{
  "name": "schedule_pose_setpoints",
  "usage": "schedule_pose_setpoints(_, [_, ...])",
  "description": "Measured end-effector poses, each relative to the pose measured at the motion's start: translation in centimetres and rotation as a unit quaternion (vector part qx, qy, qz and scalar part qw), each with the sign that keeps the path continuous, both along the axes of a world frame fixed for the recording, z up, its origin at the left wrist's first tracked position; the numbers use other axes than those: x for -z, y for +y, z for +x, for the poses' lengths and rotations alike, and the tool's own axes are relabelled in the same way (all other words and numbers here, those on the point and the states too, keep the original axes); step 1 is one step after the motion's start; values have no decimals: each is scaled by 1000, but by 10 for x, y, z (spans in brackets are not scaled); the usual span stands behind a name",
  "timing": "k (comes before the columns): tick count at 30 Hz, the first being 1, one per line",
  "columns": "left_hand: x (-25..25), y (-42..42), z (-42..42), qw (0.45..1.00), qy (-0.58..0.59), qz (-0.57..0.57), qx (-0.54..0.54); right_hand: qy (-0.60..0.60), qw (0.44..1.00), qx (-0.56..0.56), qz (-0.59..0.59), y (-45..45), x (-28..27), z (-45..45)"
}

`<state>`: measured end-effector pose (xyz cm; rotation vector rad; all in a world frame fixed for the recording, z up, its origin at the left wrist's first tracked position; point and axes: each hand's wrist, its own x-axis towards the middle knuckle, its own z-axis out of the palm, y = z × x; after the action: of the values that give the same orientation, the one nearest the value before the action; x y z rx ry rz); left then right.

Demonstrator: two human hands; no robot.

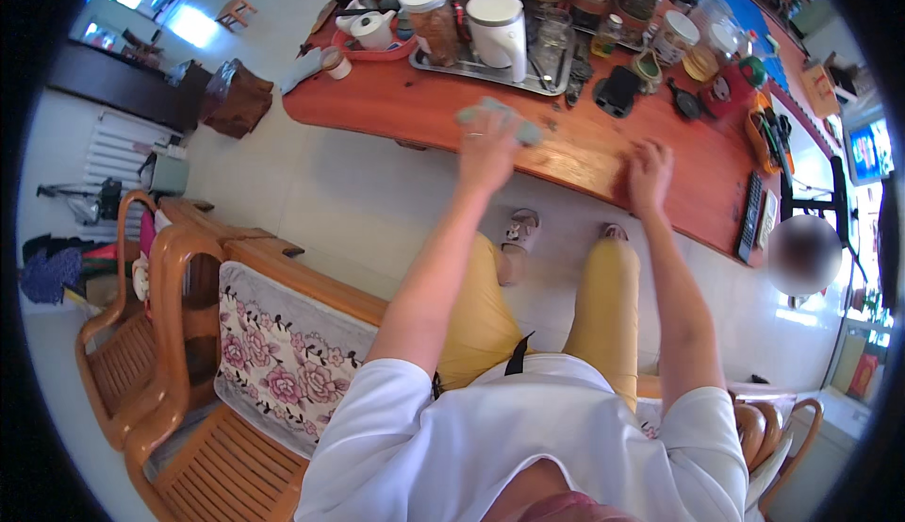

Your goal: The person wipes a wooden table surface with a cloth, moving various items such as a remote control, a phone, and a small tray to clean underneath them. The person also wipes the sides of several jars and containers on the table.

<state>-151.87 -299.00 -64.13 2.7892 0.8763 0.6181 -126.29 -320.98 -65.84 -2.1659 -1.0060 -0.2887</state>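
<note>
A pale green cloth [527,131] lies bunched on the reddish-brown wooden table [396,108]. My left hand [488,143] presses down on it near the table's front edge, with a ring on one finger. Further right, my right hand [650,172] rests at the same edge, its fingers apart, slightly bent and holding nothing. Light glints off the tabletop between the two hands. Beyond the cloth stands a metal tray [463,78] carrying a white lidded pitcher [491,34] and a white-capped jar [430,23] of brownish contents.
A white teapot [371,30] sits in a red basin [346,49]. Several jars crowd the table's back right. A black phone-like object [620,90], an orange basket [762,133] and a remote control [749,218] lie rightward. Behind me is a wooden bench [226,462] with a floral cushion [290,359].
</note>
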Motion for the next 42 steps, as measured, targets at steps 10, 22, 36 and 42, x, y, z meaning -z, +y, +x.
schedule_pose_setpoints(10, [13,24,-19,924,-12,-90,-372,-77,953,233,-178,-88,-17,35])
schedule_pose_setpoints(22, [-7,5,35,978,69,-54,-191,-60,959,237,-141,-94,-14,39])
schedule_pose_setpoints(36, [-13,6,64,994,92,7,60,-48,958,244,-142,-95,-14,39])
schedule_pose_setpoints(42, [16,2,68,995,53,19,-78,-52,962,237,-124,-90,-17,36])
